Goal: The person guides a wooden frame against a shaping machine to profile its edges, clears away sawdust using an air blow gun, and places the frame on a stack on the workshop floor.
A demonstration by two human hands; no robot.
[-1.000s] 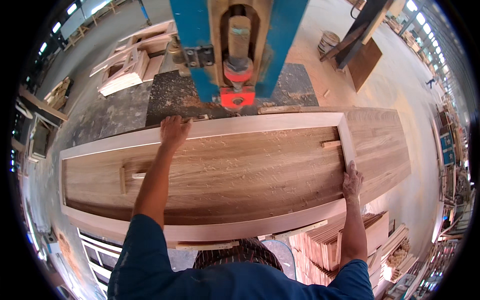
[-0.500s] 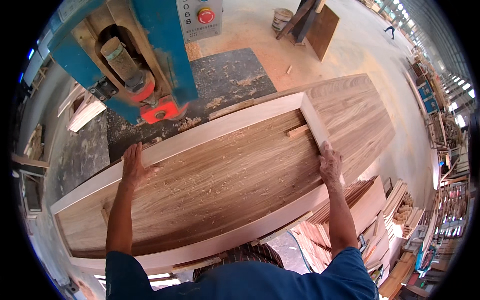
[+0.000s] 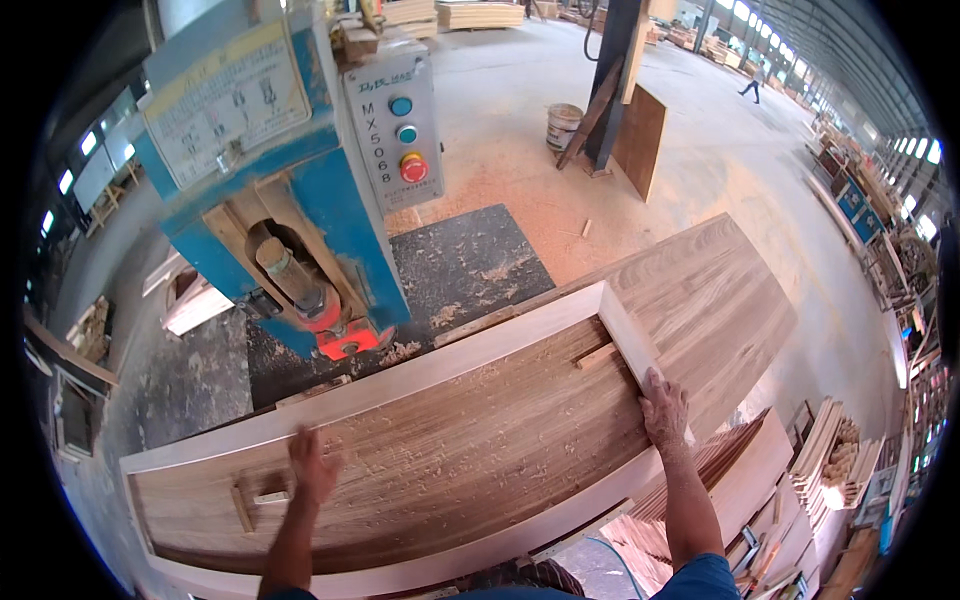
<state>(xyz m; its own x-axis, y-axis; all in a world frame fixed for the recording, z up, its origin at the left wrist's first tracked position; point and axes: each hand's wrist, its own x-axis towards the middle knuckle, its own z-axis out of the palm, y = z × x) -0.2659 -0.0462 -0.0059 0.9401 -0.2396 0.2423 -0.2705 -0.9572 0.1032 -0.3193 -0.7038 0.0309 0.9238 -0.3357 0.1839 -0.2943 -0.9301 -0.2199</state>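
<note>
The brown wood panel (image 3: pixel 480 430) spans eight to three o'clock beneath the pale frame (image 3: pixel 420 371). Well apart, the right hand (image 3: pixel 664 412) at four curls on the frame's end rail, grip uncertain; the blurred left hand (image 3: pixel 315 468), toward seven, has fingers spread, contact unclear. A bucket (image 3: pixel 563 128), contents indistinct, stands at one.

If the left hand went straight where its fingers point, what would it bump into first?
Probably the wooden frame's pale far rail, just ahead of the left hand. Depth is unclear, though, so the hand might pass over it.
</note>
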